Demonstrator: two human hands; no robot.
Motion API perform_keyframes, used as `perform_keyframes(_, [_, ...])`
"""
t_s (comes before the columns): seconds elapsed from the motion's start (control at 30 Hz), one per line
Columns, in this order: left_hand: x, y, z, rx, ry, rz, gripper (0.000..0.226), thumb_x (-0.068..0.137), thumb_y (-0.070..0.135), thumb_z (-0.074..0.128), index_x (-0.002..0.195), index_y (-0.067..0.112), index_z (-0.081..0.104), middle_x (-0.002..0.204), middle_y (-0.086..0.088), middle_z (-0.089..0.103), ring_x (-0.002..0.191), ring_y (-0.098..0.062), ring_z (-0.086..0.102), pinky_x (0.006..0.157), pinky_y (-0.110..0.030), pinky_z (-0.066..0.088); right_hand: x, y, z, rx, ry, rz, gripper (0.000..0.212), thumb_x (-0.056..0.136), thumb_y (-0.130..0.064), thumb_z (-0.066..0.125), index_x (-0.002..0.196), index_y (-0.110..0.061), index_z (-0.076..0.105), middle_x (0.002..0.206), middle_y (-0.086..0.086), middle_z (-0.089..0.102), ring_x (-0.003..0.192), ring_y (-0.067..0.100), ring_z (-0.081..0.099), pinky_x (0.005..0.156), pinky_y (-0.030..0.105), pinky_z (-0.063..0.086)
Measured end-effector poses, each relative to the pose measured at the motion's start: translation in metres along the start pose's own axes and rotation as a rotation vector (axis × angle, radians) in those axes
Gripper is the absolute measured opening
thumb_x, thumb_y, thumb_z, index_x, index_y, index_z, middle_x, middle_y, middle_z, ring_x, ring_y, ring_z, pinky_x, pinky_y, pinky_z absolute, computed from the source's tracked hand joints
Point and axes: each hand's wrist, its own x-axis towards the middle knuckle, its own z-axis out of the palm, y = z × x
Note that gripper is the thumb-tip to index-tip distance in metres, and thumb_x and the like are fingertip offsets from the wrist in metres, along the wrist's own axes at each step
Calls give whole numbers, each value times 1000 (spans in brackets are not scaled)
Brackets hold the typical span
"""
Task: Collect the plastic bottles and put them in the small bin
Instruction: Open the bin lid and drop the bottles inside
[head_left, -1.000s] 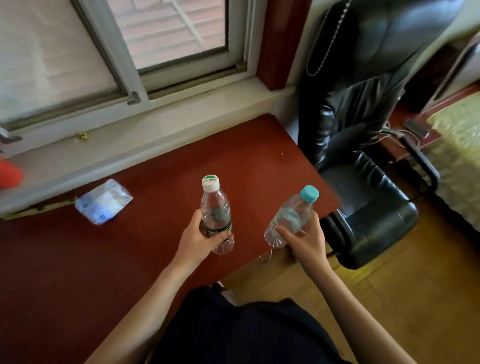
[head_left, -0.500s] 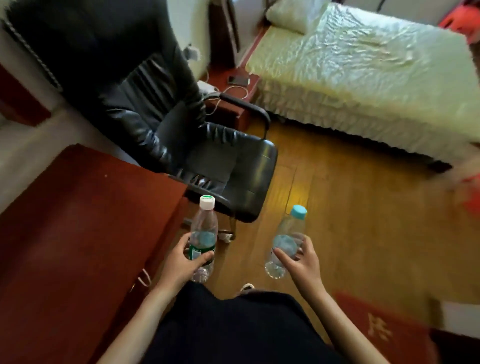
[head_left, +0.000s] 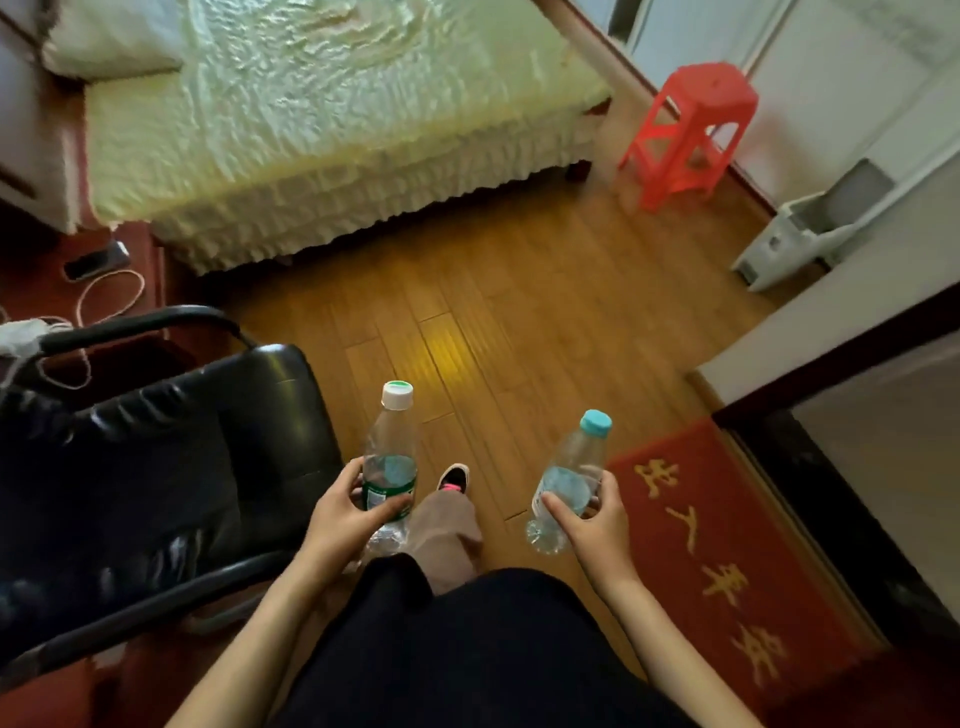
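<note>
Left hand (head_left: 340, 519) grip around white-capped bottle (head_left: 390, 457), right hand (head_left: 597, 519) grip around teal-capped bottle (head_left: 571, 475), wooden floor (head_left: 519, 312) between chair (head_left: 156, 467) and mat (head_left: 727, 561)

Two clear plastic bottles, white-capped one (head_left: 390, 457) upright, teal-capped one (head_left: 571, 478) tilted, both held above floor

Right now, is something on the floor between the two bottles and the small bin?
I cannot see a small bin. Ahead of the bottles the wooden floor lies bare up to the bed.
</note>
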Motion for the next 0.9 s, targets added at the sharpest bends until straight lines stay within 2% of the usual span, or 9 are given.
perform_keyframes(0.13, [83,36,9,35,-83,9,47,69,24,85,108,33,60,100,5,73,94,-10,68,74,-20,50,75,-20,0,25,111,25,52,78,-12,82,121,-11,53,109,5,65,82,-11,63,66,3,47])
perform_keyframes(0.27, [177,96,12,90,-172,74,44,71,25,83,108,32,59,101,6,71,94,-11,68,71,-16,49,158,-57,-4,93,195,30,51,81,-10,79,123,-9,50,104,2,65,79,-10,64,64,3,47])
perform_keyframes(0.37, [242,153,19,111,-230,123,43,71,28,84,106,35,60,100,5,73,91,-12,69,77,-26,55,211,-88,-15,116,265,25,49,82,-9,78,123,-8,50,100,-2,64,76,-16,63,63,4,48])
perform_keyframes(0.47, [300,208,38,145,-319,178,44,70,33,84,107,37,60,102,6,73,92,-10,69,82,-33,57,253,-111,-33,144,330,29,49,82,-11,79,122,-12,51,104,0,65,78,-14,63,64,6,50])
perform_keyframes(0.6, [361,267,80,192,-418,218,48,70,33,83,111,31,59,103,7,72,94,-12,69,78,-28,57,292,-120,-63,145,470,84,47,79,-15,81,117,-15,54,104,2,66,82,-7,65,69,10,51])
perform_keyframes(0.77, [437,317,150,218,-517,206,59,61,46,84,113,34,59,104,6,72,95,-16,70,82,-38,59,347,-107,-107,141,595,200,53,75,-26,85,119,-22,55,111,1,66,99,14,66,86,34,55])
perform_keyframes(0.9, [493,363,219,242,-530,215,50,68,34,85,111,31,60,100,6,73,91,-12,70,73,-28,58,414,-107,-150,162,636,246,50,78,-21,82,121,-17,55,106,-1,67,94,9,66,75,22,52])
